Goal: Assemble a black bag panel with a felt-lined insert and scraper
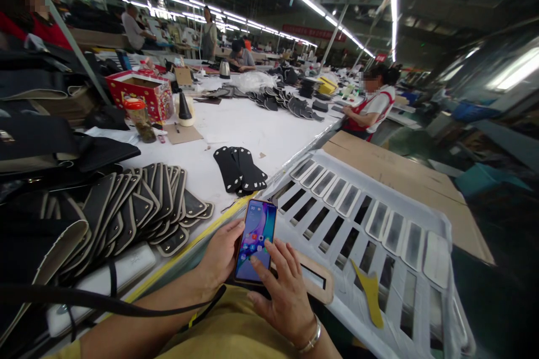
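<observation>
A lit smartphone [255, 235] with app icons on a blue-purple screen is held upright in front of my body. My left hand [219, 255] grips its left edge, the fingers going behind it. Over the lower right of the screen lies my right hand [283, 286], fingers apart and a fingertip at the glass; a bracelet circles that wrist. A beige frame-shaped piece [314, 280] sits beside the right hand on a grey slatted rack [337, 252]. Just beyond the phone, black cut pieces [239, 169] with white-marked ends rest on the white table [227, 123].
Many black pieces with pale edges [138, 210] are stacked at left. A yellow piece [370, 294] lies on the rack, with cardboard [391, 185] behind it. A red box [141, 90] and a jar [141, 120] stand on the table. A co-worker [373, 104] stands at the right.
</observation>
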`<state>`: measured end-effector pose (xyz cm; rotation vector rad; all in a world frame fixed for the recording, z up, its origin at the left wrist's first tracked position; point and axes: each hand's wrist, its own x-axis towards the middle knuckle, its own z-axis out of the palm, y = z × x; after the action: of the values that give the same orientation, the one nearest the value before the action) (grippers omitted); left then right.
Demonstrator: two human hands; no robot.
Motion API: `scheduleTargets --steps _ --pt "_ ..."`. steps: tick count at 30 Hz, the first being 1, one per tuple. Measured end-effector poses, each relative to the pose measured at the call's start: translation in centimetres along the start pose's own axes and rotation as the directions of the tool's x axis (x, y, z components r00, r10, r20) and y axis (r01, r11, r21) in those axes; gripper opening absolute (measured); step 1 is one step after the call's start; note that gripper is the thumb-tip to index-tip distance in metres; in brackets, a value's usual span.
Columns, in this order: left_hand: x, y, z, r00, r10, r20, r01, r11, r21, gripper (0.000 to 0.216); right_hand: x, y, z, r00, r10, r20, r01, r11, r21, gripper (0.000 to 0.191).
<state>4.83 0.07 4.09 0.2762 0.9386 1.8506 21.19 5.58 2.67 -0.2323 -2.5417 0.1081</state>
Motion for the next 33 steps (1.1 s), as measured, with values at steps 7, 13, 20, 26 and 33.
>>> scheduleTargets --steps 7,13,20,26,33 --pt "-0.1 0.0 0.1 1.0 -0.01 0.006 0.01 1.0 0.019 0.031 -0.2 0.3 -0.1 0.99 0.077 -0.114 -0.067 0.994 0.087 0.044" --pt "-0.8 0.3 0.5 0.998 -0.055 0.038 0.055 0.998 0.011 0.03 0.2 0.5 0.0 0.986 0.113 -0.12 -0.107 0.993 0.058 0.042" --pt "-0.9 0.4 0.6 0.998 -0.045 0.04 0.044 0.998 0.035 0.028 0.4 0.6 -0.4 0.977 0.171 -0.13 -0.166 0.985 0.042 0.039" --pt "-1.0 0.4 0.8 0.997 -0.07 0.031 0.069 0.997 0.019 0.03 0.8 1.0 -0.3 0.972 0.2 -0.125 -0.2 0.98 0.01 0.041" --pt "-1.0 0.3 0.8 0.994 -0.09 0.055 0.089 0.996 0.017 0.029 1.3 1.1 -0.3 0.975 0.178 -0.132 -0.177 0.984 0.023 0.04"
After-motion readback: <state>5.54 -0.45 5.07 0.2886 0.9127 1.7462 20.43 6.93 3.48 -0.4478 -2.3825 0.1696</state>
